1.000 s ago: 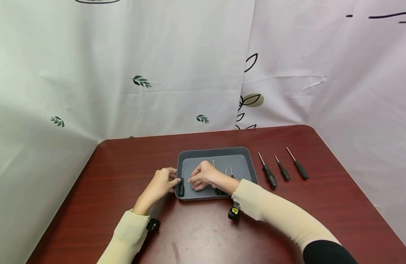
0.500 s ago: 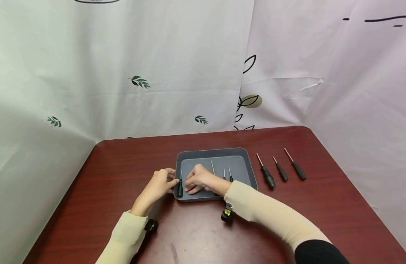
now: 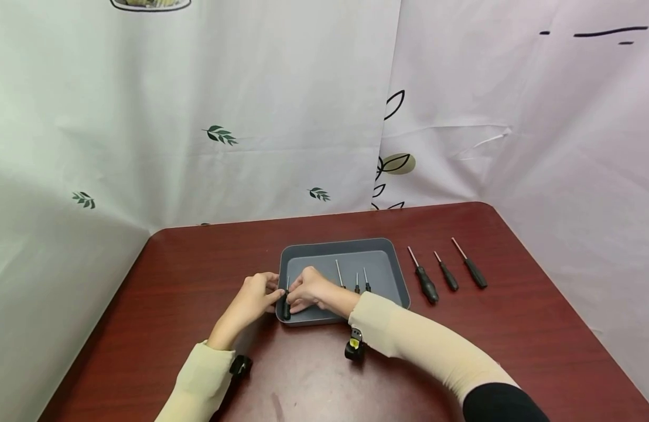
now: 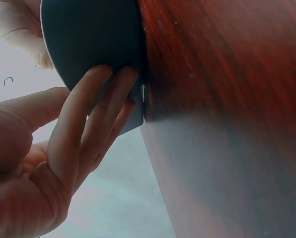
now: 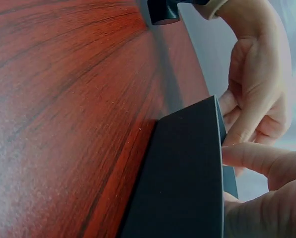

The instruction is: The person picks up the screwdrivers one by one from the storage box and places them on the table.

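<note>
A dark grey tray [image 3: 303, 251] lies on the table with several screwdrivers in it. My left hand [image 3: 253, 302] holds its left wall, thumb over the rim and long fingers flat along the outside, as the left wrist view shows. Just inside that wall lies a black-handled screwdriver [image 3: 286, 313]. My right hand [image 3: 311, 288] reaches across the tray, fingertips right at this handle and close to my left thumb. I cannot tell whether they pinch it. Further right, a screwdriver shaft [image 3: 338, 271] and two smaller screwdrivers [image 3: 357, 284] [image 3: 366, 282] show, partly hidden behind the right hand and wrist.
Right of the tray lie three black-handled screwdrivers on the table: a thick one [image 3: 426, 284], a short one [image 3: 448, 276] and a longer one [image 3: 475, 272]. The red-brown table [image 3: 214, 252] meets a white patterned cloth [image 3: 282, 117] at its back edge.
My right hand has moved left within the tray, from its middle to the leftmost screwdriver. More of the other screwdrivers shows now. My left hand stays at the rim.
</note>
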Motion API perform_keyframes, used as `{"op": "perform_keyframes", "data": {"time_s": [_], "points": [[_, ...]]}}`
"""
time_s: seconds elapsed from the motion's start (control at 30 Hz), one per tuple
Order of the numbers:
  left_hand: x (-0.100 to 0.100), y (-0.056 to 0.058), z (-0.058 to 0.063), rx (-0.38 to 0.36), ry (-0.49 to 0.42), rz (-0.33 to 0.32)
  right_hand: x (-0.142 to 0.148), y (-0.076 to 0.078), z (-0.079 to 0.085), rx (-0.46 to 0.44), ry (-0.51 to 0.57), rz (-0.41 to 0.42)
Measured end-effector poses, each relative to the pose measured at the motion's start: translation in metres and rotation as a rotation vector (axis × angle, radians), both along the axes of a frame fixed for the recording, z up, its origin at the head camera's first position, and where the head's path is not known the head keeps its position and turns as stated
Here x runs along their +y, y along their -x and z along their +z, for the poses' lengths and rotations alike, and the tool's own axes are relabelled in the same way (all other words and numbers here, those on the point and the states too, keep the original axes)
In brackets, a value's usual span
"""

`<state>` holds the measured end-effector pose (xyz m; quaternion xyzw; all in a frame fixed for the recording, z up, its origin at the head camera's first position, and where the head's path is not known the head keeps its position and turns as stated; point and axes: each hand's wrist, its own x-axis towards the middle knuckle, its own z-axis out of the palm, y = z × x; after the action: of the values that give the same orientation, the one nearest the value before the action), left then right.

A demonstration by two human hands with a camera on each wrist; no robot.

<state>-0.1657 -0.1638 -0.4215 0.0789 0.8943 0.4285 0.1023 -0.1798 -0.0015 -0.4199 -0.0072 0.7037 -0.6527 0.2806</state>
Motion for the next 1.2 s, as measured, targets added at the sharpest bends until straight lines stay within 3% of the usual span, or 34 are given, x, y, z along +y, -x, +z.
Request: {"op": "perform_keyframes", "data": {"time_s": [0.4, 0.77, 0.97, 1.2], "points": [[-0.0004, 0.0011, 0.0012, 0.007, 0.006, -0.010, -0.0053, -0.0049, -0.0005, 0.020, -0.031, -0.027], [0.0002, -0.0010, 0.0014, 0.026, 0.013, -0.009, -0.0077, -0.0073, -0.0035, 0.092, -0.109, -0.061], [0.0003, -0.0021, 0.0017, 0.028, 0.009, -0.003, -0.0080, -0.0066, -0.0050, 0.060, -0.096, -0.055], [0.0012, -0.0012, 0.0016, 0.027, 0.008, -0.004, -0.0052, -0.0059, -0.0038, -0.037, 0.004, -0.032]]}}
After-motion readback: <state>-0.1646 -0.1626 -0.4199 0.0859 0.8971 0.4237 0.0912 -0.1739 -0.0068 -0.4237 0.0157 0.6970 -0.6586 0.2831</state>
